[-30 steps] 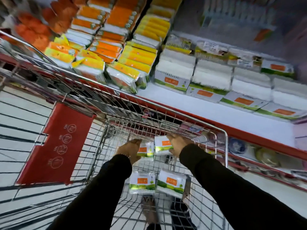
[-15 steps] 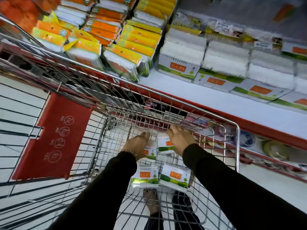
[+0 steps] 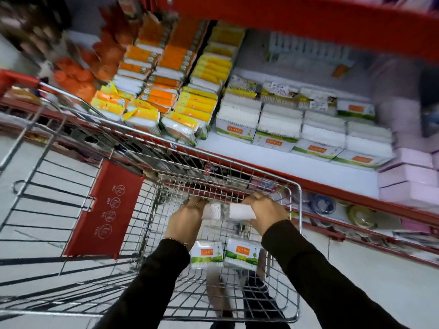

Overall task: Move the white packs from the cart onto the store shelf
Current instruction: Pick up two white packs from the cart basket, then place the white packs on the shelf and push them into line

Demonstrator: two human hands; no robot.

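Inside the wire cart [image 3: 299, 233], my left hand [image 3: 187, 219] and my right hand [image 3: 267, 212] squeeze two white packs [image 3: 228, 212] between them, lifted off the cart floor and turned edge-up. Two more white packs with green and orange labels [image 3: 223, 254] lie flat on the cart floor below my wrists. On the white store shelf [image 3: 297, 166] beyond the cart stand rows of the same white packs [image 3: 280, 129].
Orange and yellow packs [image 3: 166, 98] fill the shelf to the left. Pink boxes [image 3: 408, 176] sit at the shelf's right end. A red upper shelf edge [image 3: 308, 17] overhangs. A red sign panel [image 3: 104, 207] hangs on the cart's left side. Lower shelves hold round tins [image 3: 323, 205].
My hands closed in on the two far packs and raised them off the cart floor, tipping them on edge. The camera view tilted up toward the shelf.
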